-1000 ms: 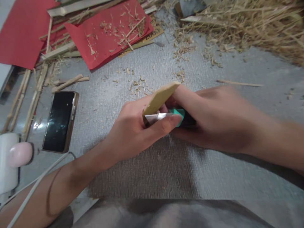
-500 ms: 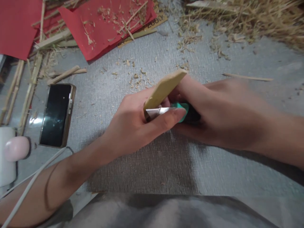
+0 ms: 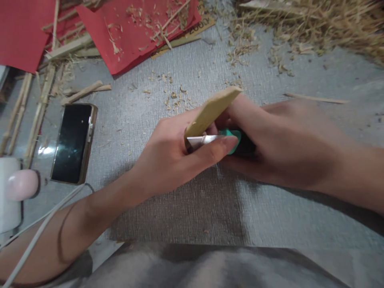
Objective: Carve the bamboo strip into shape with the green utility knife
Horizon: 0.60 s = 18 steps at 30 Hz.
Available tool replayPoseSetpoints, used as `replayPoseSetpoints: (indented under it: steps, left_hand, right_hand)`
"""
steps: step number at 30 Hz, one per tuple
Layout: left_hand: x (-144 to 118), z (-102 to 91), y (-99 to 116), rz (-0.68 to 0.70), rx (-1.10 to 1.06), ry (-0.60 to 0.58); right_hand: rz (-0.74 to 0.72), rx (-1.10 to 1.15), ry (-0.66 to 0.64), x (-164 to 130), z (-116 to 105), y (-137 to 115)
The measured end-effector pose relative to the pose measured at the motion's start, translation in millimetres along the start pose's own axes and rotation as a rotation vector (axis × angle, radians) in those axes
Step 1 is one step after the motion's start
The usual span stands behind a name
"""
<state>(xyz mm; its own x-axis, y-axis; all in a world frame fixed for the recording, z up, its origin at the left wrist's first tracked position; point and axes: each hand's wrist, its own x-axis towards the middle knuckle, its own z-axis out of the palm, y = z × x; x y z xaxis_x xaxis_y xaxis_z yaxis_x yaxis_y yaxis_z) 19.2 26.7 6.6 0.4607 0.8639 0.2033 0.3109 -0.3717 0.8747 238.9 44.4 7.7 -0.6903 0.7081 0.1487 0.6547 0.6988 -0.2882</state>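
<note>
My left hand (image 3: 171, 160) grips a flat pale bamboo slat (image 3: 211, 111) that points up and to the right. My right hand (image 3: 279, 140) is closed around a utility knife with a green and black handle (image 3: 235, 141). The knife's silver blade (image 3: 202, 140) lies against the lower end of the slat, and my left index finger rests along it. Both hands meet over a grey textured mat (image 3: 192, 208).
A black phone (image 3: 73, 142) lies on the mat at the left, with a white cable (image 3: 39, 234) and a white and pink device (image 3: 15, 190) beside it. Red paper sheets (image 3: 138, 32), bamboo strips (image 3: 39, 108) and shavings lie at the back; a heap of bamboo fibres (image 3: 324, 24) sits at the back right.
The view has shifted slightly; hands, slat and knife sit a little higher and further right in the picture. The grip on both is unchanged.
</note>
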Motion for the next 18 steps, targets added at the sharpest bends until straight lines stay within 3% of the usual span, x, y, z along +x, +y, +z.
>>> replayPoseSetpoints:
  steps: [18]
  left_hand:
    - [0.2, 1.0, -0.8, 0.004, -0.006, 0.005]
  right_hand:
    - [0.011, 0.03, 0.008, -0.8, 0.5, 0.3]
